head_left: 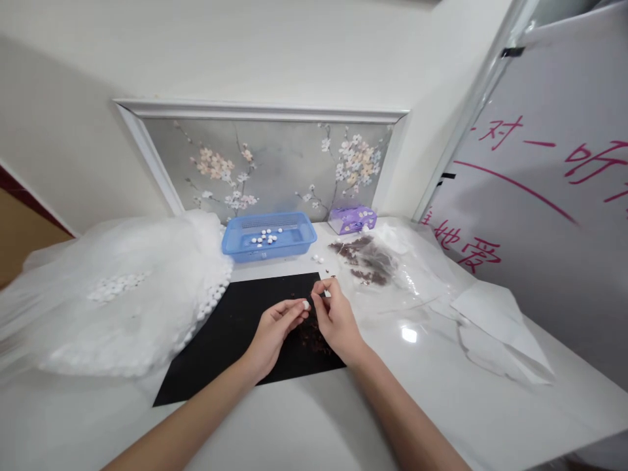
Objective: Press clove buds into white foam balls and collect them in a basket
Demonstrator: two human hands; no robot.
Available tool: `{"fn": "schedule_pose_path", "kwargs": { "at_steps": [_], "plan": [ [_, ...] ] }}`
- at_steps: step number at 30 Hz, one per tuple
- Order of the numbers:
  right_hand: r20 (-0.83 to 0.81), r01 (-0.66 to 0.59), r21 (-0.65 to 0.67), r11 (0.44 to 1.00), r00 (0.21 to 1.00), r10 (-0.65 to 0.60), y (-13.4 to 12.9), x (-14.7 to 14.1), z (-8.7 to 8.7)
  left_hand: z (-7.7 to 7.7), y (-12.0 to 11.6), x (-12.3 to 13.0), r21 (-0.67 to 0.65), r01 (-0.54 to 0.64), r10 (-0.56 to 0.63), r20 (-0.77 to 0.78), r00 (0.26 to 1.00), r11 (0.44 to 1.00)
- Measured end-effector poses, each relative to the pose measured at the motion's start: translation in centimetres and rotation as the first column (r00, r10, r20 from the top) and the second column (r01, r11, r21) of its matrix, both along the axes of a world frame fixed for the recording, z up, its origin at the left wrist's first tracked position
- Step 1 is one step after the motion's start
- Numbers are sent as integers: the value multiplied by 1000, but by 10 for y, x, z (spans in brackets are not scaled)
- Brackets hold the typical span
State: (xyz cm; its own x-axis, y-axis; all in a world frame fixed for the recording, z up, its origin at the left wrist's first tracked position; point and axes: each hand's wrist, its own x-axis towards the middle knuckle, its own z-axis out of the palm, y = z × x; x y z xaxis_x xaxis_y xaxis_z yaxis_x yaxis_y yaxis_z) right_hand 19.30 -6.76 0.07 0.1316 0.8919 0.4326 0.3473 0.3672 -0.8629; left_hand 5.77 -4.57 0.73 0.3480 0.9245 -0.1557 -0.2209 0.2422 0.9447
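Pinched in the fingertips of my left hand point(277, 330) is a small white ball point(307, 305), above the black mat point(230, 320). Close beside it, my right hand point(336, 320) has its thumb and forefinger pressed together; whatever they grip, if anything, is too small to make out. Small dark reddish-brown pieces point(316, 339) lie in a loose heap on the mat, partly hidden below my hands. Behind the mat, a blue plastic basket point(230, 247) holds several white balls point(267, 237) with dark marks.
To the left lies a large clear bag point(122, 327) of white balls. At right, an open plastic bag point(412, 268) has more brown pieces point(366, 258) on it. A purple tissue pack point(350, 220) stands near the wall; white paper point(505, 320) lies on the white table point(441, 405).
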Motion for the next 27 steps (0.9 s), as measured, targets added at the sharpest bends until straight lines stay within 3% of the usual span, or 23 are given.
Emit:
{"fn": "schedule_pose_path", "kwargs": {
  "at_steps": [13,27],
  "plan": [
    [55,-106,29,994,993,105,-2,-2,3,-1,1,0,-43,-5,8,61,998,999],
    [37,-23,73,997,999,21,-4,-14,-5,-1,3,-2,-86,-13,26,153,988,996]
  ]
}}
